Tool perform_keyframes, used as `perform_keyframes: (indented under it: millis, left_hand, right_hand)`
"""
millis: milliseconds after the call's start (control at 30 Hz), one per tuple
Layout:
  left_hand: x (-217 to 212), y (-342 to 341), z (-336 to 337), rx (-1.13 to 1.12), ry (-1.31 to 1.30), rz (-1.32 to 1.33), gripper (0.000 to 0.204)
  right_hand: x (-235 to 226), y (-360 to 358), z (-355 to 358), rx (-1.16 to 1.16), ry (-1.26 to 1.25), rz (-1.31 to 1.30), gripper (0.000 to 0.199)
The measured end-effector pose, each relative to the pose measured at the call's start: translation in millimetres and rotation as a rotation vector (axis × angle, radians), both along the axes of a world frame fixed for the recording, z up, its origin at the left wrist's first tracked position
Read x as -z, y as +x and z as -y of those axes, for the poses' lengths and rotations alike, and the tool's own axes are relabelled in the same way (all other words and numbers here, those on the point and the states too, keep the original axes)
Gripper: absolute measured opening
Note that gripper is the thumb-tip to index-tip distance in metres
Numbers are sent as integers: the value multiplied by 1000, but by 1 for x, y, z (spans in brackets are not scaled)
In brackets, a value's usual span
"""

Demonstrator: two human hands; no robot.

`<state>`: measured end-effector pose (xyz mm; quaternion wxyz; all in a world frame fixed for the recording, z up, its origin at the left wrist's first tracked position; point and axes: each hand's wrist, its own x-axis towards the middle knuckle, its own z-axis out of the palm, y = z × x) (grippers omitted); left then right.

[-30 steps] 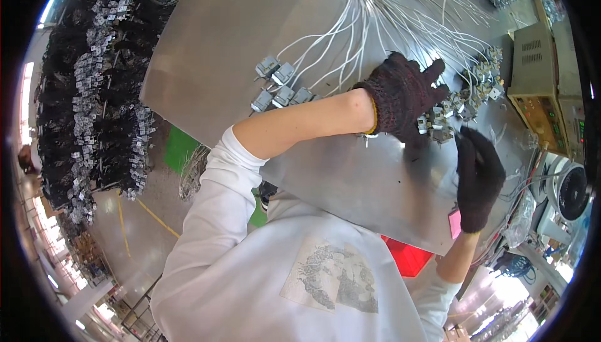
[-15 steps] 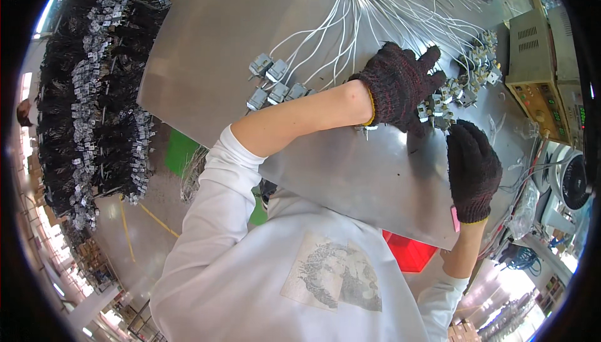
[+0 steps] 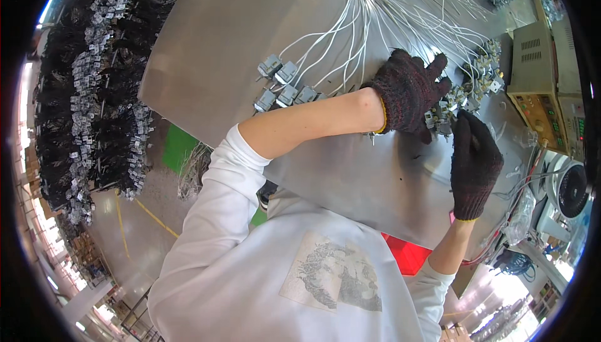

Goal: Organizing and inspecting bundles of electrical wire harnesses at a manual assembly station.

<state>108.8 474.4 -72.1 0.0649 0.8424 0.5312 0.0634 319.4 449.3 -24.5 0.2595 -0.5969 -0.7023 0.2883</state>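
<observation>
My left hand (image 3: 412, 96), in a dark knitted glove with a yellow cuff edge, lies over white cables near a cluster of small grey connector-like blocks (image 3: 446, 115) with metal parts. Its fingers are spread and its underside is hidden. My right hand (image 3: 477, 170), gloved alike, reaches up from the lower right. Its fingers are bent together, with the tips at the cluster's near edge; what they pinch, if anything, is hidden. White cables (image 3: 360, 0) fan out from a bundle at the far side. More grey blocks (image 3: 287, 94) sit at their ends, left of my left hand.
All this lies on a metal-topped table (image 3: 219, 47). Boxy instruments (image 3: 537, 85) with lit displays stand at the right, by a round black-and-white device (image 3: 571, 190). Dense rows of black cables (image 3: 113, 110) hang at the left. A red bin (image 3: 407, 255) is below the near edge.
My right hand has stretched upward, its fingertips closer to the grey blocks. My left hand keeps its place over the cables. The whole view has shifted slightly.
</observation>
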Motion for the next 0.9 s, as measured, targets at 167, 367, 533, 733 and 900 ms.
perform_keyframes:
  millis: [167,367,533,733,900]
  left_hand:
    - [-2,5,0,7,-29,-3,107]
    - [7,5,1,-6,80,34,109]
    - [-1,4,-2,10,-13,-13,108]
    - [-5,4,0,-2,-44,-15,105]
    - [-2,7,6,6,65,11,103]
  right_hand:
    - [-10,-15,2,-207,443,489,16]
    - [-16,-12,-5,-323,434,449,14]
    - [-19,-11,-6,-368,417,499,14]
    - [1,-1,10,-210,303,172,19]
    - [18,-3,23,-183,344,120,23]
